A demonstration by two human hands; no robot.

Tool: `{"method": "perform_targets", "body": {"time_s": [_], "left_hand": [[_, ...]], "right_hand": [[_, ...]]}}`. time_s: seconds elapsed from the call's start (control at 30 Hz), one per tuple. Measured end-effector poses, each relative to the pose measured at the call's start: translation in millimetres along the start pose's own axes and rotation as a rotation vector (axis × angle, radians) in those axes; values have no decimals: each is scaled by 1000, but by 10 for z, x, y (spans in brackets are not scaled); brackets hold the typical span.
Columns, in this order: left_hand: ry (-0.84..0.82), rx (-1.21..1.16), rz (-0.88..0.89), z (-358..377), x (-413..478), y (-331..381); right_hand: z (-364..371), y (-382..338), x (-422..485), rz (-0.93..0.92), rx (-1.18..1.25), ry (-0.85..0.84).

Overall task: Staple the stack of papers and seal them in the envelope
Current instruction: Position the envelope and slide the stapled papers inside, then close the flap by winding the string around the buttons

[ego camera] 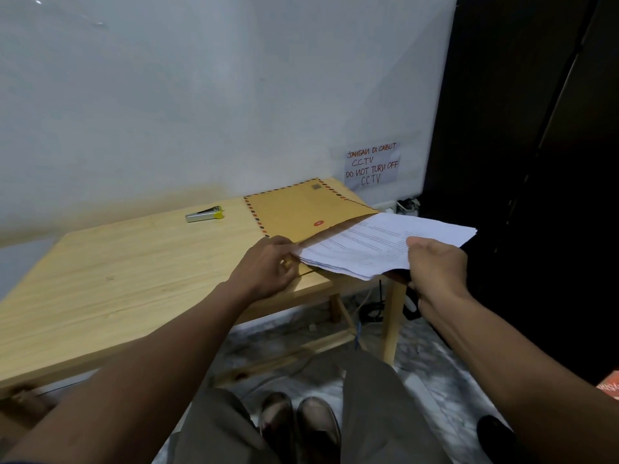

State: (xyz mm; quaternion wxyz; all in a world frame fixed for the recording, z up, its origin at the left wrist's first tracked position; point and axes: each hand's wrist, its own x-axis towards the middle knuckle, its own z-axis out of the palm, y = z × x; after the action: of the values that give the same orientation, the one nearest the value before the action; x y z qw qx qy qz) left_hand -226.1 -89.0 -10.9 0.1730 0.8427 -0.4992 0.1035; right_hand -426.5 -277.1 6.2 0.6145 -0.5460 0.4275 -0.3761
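Observation:
A brown envelope [294, 209] with a striped airmail border and a red button clasp lies at the far right corner of the wooden table [117, 279]. A stack of white printed papers [378, 242] sticks out of its open mouth, past the table's right edge. My left hand [268, 266] grips the envelope's near corner at the mouth, beside the papers' left corner. My right hand [435, 266] holds the papers' outer end, thumb on top. A small silver stapler [203, 214] with a yellow tip rests on the table near the wall, apart from both hands.
A white wall stands behind the table, with a handwritten CCTV notice [371, 164] taped low on it. A dark cabinet [519, 162] rises to the right. Cables [365, 313] lie on the floor beneath the table's right end. My legs and shoes [298, 426] are below.

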Motion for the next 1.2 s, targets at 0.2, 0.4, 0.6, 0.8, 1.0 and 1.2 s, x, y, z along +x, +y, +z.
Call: {"method": "perform_targets", "body": {"time_s": [0.2, 0.4, 0.6, 0.8, 1.0, 1.2], "left_hand": [[-15, 51, 52, 26, 17, 5], [-45, 22, 15, 21, -52, -162], [-3, -26, 7, 39, -97, -244], [1, -41, 18, -3, -145, -235], [23, -66, 11, -17, -168, -214], [2, -72, 11, -33, -153, -225]], "right_hand": [[502, 96, -51, -69, -128, -160], [851, 2, 69, 43, -468, -564], [646, 5, 228, -221, -704, -529], [734, 153, 287, -480, -779, -493], [1020, 38, 277, -635, -1019, -456], [919, 77, 217, -1106, -1364, -435]]}}
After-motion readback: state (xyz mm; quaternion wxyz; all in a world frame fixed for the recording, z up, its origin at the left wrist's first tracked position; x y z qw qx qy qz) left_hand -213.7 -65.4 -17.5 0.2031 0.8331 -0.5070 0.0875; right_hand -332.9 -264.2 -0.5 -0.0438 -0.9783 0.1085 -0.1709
